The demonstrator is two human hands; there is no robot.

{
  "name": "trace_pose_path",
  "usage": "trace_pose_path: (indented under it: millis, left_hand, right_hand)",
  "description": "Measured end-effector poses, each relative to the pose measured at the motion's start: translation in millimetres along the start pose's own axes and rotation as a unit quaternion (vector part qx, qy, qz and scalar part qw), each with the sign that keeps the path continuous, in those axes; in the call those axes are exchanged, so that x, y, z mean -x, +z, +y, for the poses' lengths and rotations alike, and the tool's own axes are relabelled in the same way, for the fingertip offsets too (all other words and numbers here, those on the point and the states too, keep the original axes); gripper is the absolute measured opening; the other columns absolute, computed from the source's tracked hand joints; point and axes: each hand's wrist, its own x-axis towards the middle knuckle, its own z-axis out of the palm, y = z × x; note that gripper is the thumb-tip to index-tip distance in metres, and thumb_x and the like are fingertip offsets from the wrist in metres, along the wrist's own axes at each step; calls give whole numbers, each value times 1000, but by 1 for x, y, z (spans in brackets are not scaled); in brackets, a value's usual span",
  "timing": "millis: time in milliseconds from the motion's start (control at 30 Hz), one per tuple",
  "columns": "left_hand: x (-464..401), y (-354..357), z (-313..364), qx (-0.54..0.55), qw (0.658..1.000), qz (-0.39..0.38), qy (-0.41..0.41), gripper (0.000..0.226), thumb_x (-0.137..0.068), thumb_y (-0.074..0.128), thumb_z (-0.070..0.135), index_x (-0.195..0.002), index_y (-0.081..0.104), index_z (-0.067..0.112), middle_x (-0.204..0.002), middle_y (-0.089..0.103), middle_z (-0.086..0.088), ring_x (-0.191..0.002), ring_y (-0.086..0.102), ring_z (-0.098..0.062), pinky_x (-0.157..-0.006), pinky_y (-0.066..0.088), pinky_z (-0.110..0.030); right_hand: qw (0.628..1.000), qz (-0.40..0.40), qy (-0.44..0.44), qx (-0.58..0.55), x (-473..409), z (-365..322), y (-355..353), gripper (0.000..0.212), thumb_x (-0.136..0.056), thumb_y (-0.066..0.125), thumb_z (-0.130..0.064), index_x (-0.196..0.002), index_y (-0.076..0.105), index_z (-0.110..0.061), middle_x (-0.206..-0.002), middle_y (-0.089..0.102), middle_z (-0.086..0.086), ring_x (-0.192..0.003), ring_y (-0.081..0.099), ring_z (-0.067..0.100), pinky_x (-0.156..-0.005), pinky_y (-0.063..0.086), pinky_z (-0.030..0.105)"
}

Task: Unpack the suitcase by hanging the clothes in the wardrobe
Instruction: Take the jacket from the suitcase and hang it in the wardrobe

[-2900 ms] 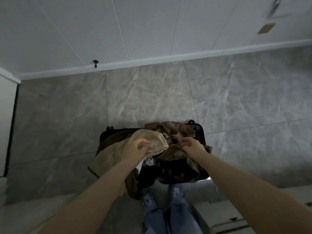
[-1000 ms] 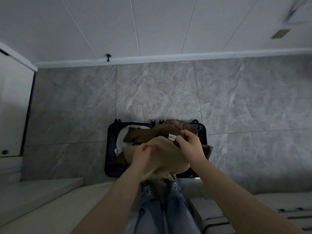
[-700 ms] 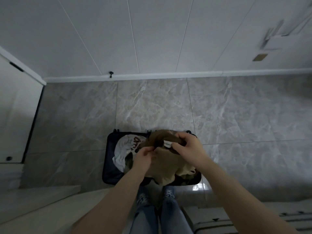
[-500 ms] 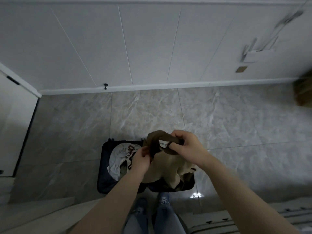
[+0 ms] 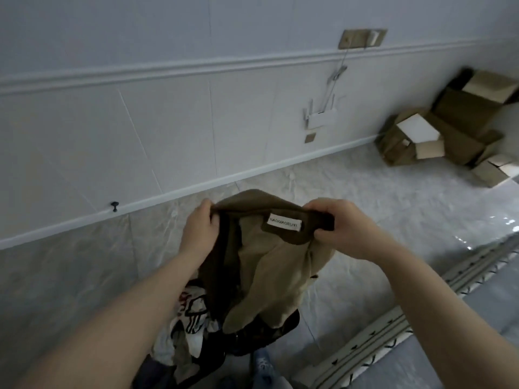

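The brown jacket hangs above the white printed clothes on the floor. Left hand and right hand each keep a closed grip on its collar, white label between them.

Two hands, one brown garment, several cardboard boxes

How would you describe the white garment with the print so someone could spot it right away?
Look below the brown jacket held up by both hands. Under the left forearm, in the suitcase, lies the crumpled white garment. It alone is white, with red and black print.
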Motion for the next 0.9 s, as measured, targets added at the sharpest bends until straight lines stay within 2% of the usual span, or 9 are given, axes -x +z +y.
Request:
trace_pose_path:
  millis: [133,267,333,433,533,600,733,800,900]
  left_hand:
    - [-11,-35,59,-48,984,59,161,39,-100,43,12,-137,43,23,-119,56,-1,-101,55,-15,-76,46,-27]
    - [-13,-52,104,-103,940,125,300,40,-96,40,14,-133,56,14,-123,54,-11,-107,55,-27,-87,53,-36]
    - [-11,-57,121,-106,927,133,333,39,-96,39,13,-131,58,11,-116,53,-12,-100,55,-27,-80,53,-35]
    - [-2,-67,147,-81,920,141,358,39,-98,39,9,-132,57,14,-114,49,-10,-90,53,-21,-67,47,-26]
    - [12,-80,180,-23,904,163,395,38,-98,37,9,-129,59,12,-115,51,-12,-92,50,-16,-75,37,-7]
    - [17,-90,201,1,888,179,424,39,-97,35,11,-127,59,10,-112,53,-14,-92,49,-15,-77,36,-4]
    - [23,-91,227,-49,864,150,478,36,-100,34,14,-129,56,18,-103,58,-9,-81,55,-22,-64,51,-33]
    - [26,-88,234,-72,865,119,482,34,-98,36,18,-126,56,23,-91,62,-3,-75,57,-21,-59,53,-41]
    - [33,-86,238,-117,857,92,493,28,-90,48,41,-116,59,34,-81,63,7,-70,59,-18,-57,54,-36]
  right_hand:
    - [957,271,18,97,24,14,-19,39,-69,68,8,-95,74,-20,-82,61,-5,-75,55,10,-65,46,21]
    - [882,452,-7,132,53,15,-28,30,-75,70,9,-97,72,-10,-89,60,4,-76,54,14,-65,50,27]
    - [852,490,-9,183,66,17,-33,25,-81,67,5,-103,68,-7,-95,60,8,-77,49,12,-65,46,25]
    - [816,553,36,162,82,25,-37,44,-78,60,10,-117,63,-11,-100,54,9,-75,44,12,-63,44,27]
    - [772,625,57,101,101,31,-31,55,-71,53,12,-117,61,-17,-99,51,5,-78,47,11,-64,42,26]
    - [772,623,122,34,111,37,-30,49,-75,57,6,-114,60,-24,-100,54,-3,-76,50,9,-64,45,27]
    - [747,578,281,-170,129,45,-29,6,-87,60,-21,-92,62,-23,-77,59,-8,-75,55,15,-59,40,27]
    - [718,601,287,-203,139,47,-29,8,-84,55,-21,-77,57,-19,-65,55,-5,-70,50,18,-59,35,31]
    - [673,637,284,-246,157,43,-36,10,-78,51,-21,-71,56,-17,-62,52,-4,-66,45,17,-63,35,33]
